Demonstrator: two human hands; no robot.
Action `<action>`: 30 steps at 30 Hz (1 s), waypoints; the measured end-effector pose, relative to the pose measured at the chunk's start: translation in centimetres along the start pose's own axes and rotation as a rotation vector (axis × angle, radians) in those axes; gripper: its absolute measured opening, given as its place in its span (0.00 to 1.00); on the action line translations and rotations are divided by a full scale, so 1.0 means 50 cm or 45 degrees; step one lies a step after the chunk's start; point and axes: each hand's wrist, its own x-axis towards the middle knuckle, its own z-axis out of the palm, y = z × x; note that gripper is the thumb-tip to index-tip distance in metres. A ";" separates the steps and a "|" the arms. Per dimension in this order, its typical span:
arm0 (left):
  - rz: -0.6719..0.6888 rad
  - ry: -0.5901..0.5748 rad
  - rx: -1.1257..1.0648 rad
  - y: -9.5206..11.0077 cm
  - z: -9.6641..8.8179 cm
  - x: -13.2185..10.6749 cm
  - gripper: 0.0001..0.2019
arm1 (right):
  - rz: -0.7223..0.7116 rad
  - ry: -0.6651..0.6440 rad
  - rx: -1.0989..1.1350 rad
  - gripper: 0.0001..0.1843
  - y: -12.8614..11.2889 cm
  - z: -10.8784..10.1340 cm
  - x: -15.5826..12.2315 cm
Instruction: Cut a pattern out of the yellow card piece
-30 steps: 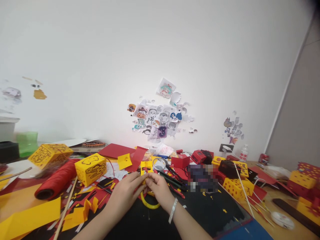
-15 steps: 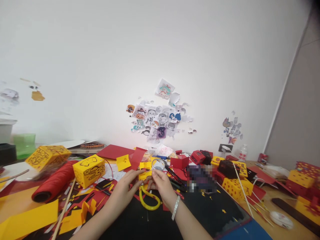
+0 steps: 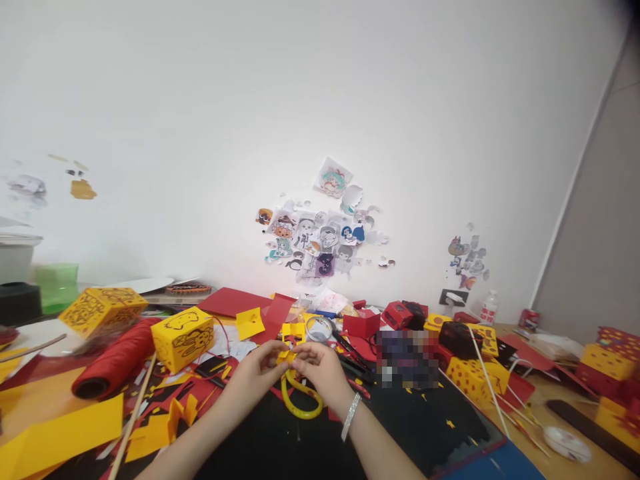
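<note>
Both my hands meet at the middle of the table over a black mat (image 3: 410,427). My left hand (image 3: 255,377) and my right hand (image 3: 320,370) pinch a small yellow paper piece (image 3: 291,339) with cut-outs between their fingertips. A silver bracelet (image 3: 350,417) circles my right wrist. Just under my hands lie yellow-handled scissors (image 3: 300,403) on the mat.
Yellow paper boxes with black drawings (image 3: 183,337) (image 3: 103,308) and a red roll (image 3: 115,363) lie at the left. Red and yellow boxes (image 3: 470,373), wooden sticks (image 3: 487,383) and paper scraps crowd the right. A magnifying glass (image 3: 320,328) sits behind my hands. Stickers (image 3: 320,237) cover the wall.
My hands stay together on the yellow paper piece, shifting it slightly; the view has wobbled a little. The scissors handle shows more below the hands than a second ago.
</note>
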 end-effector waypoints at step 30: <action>-0.091 -0.100 0.067 0.018 0.003 -0.007 0.13 | 0.000 0.112 -0.031 0.21 0.008 0.002 0.001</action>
